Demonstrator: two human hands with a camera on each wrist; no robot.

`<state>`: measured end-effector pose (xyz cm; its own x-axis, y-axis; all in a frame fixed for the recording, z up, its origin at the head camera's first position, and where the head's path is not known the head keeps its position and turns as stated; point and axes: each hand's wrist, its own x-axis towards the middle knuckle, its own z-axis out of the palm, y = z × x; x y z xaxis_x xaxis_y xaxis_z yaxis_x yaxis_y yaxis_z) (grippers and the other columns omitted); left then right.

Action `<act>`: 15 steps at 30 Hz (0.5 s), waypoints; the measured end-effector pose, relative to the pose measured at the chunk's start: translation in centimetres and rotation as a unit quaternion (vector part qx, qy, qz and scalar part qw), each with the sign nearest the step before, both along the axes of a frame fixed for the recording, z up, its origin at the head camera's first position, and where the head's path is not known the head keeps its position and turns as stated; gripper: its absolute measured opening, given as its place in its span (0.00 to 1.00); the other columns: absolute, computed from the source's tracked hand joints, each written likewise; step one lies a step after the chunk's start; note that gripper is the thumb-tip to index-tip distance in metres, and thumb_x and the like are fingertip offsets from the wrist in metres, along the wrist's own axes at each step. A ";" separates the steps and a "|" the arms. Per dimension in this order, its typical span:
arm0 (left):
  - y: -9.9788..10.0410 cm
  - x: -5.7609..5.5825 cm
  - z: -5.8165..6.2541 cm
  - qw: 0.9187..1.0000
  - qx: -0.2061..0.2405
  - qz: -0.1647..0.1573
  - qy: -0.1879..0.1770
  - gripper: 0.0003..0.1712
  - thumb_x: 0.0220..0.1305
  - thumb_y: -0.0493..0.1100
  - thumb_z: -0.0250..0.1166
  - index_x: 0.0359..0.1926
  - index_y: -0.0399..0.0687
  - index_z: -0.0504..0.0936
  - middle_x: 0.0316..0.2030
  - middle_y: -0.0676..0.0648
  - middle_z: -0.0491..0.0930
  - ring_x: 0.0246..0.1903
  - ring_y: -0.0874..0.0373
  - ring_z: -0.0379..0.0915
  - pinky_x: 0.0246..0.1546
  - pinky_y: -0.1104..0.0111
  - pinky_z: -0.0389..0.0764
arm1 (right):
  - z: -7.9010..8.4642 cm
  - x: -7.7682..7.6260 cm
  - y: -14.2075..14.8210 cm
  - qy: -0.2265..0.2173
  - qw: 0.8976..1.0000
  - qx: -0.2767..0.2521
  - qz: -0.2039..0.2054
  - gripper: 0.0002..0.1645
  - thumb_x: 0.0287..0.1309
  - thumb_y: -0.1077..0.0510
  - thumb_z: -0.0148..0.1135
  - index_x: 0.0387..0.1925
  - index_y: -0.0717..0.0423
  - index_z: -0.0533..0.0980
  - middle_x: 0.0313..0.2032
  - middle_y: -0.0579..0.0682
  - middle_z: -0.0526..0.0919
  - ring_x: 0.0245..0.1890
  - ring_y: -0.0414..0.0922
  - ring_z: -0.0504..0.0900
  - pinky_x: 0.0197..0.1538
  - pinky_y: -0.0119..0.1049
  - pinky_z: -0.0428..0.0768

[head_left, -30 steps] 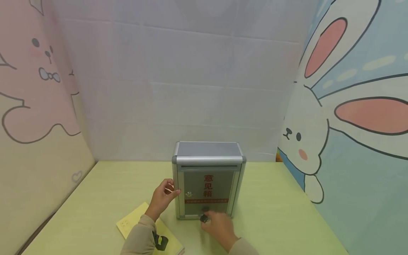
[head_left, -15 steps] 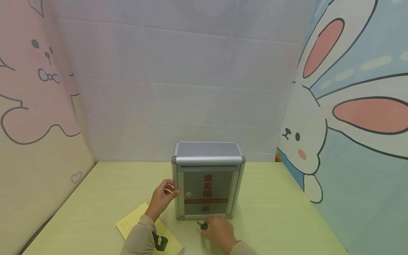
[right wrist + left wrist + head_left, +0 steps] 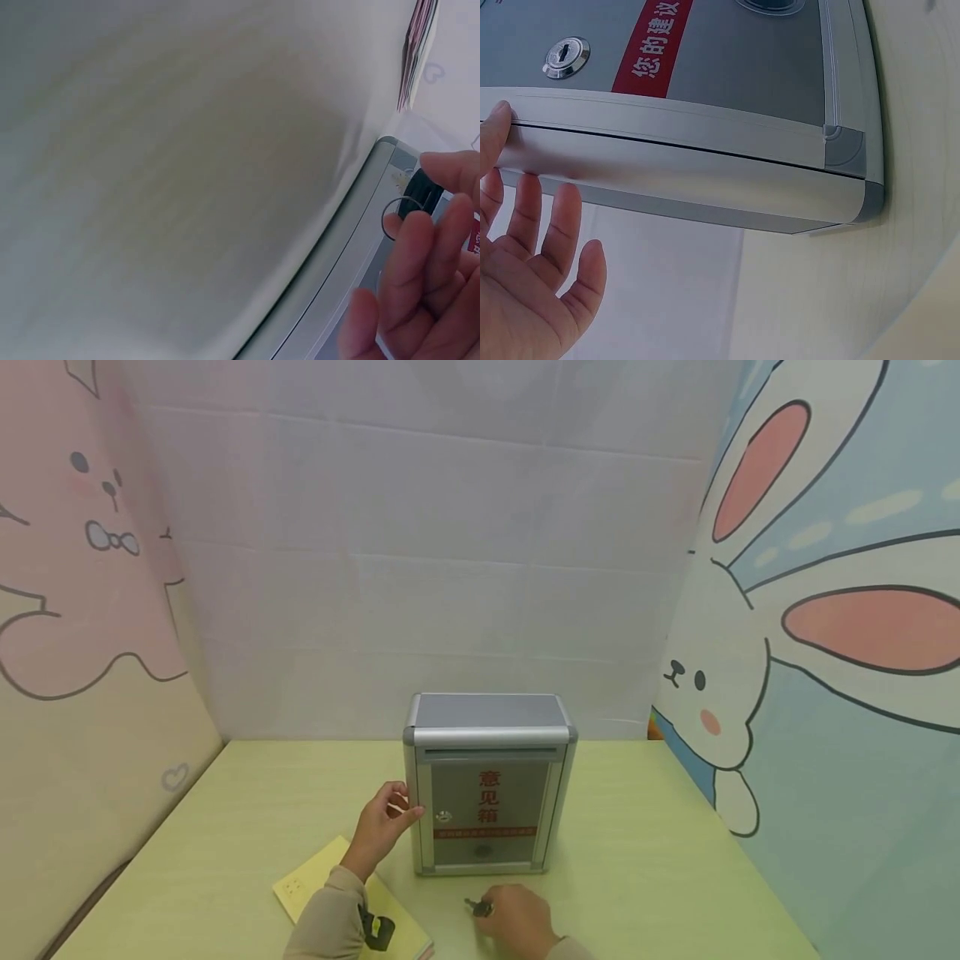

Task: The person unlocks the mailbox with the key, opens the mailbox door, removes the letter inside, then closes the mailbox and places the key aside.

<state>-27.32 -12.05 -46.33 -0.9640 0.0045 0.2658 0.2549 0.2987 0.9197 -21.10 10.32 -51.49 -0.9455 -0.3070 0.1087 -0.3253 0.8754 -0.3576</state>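
A grey metal suggestion box (image 3: 491,712) with red Chinese characters and a slot near its top stands upright on the table. My left hand (image 3: 378,831) touches its left side, the thumb on the front edge and the relaxed fingers along the side panel. The round lock (image 3: 565,58) on the door shows a bare keyhole in the left wrist view. In front of the box, my right hand (image 3: 517,918) pinches a black-headed key (image 3: 480,907) between thumb and fingers. A metal ring (image 3: 391,225) hangs from it. The key's blade points left, apart from the box.
Under my left forearm lies a yellow notebook (image 3: 397,918) on the pale yellow-green table (image 3: 622,827). A white sheet (image 3: 450,568) hangs behind. Walls with cartoon animals, including a white rabbit (image 3: 720,652), stand at both sides.
My right hand has drawn back from the box's bottom edge toward me with the key in its fingers. My left hand has stayed on the box's side.
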 end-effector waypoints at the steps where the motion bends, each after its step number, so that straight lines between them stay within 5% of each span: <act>1: 0.0 0.0 0.0 1.000 0.001 -0.001 0.001 0.15 0.59 0.36 0.68 0.42 0.39 0.70 0.33 0.46 0.74 0.30 0.57 0.69 0.31 0.67 0.73 | 0.0 0.0 0.0 -0.005 1.000 -0.001 -0.001 0.08 0.42 0.54 0.70 0.28 0.52 0.83 0.25 0.42 0.83 0.25 0.41 0.80 0.26 0.36 0.76; 15: -0.1 -0.2 -0.3 1.000 0.004 -0.010 -0.001 0.14 0.59 0.35 0.67 0.41 0.38 0.71 0.33 0.46 0.73 0.30 0.56 0.69 0.32 0.66 0.73 | 0.0 0.2 0.2 -0.021 1.000 0.009 -0.006 0.06 0.44 0.54 0.71 0.24 0.51 0.82 0.23 0.41 0.81 0.24 0.40 0.79 0.26 0.37 0.75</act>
<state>-27.48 -12.19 -46.58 -0.9645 0.0213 0.2631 0.2580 0.2865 0.9227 -20.92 10.51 -51.50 -0.9528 -0.2968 0.0633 -0.2994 0.8854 -0.3556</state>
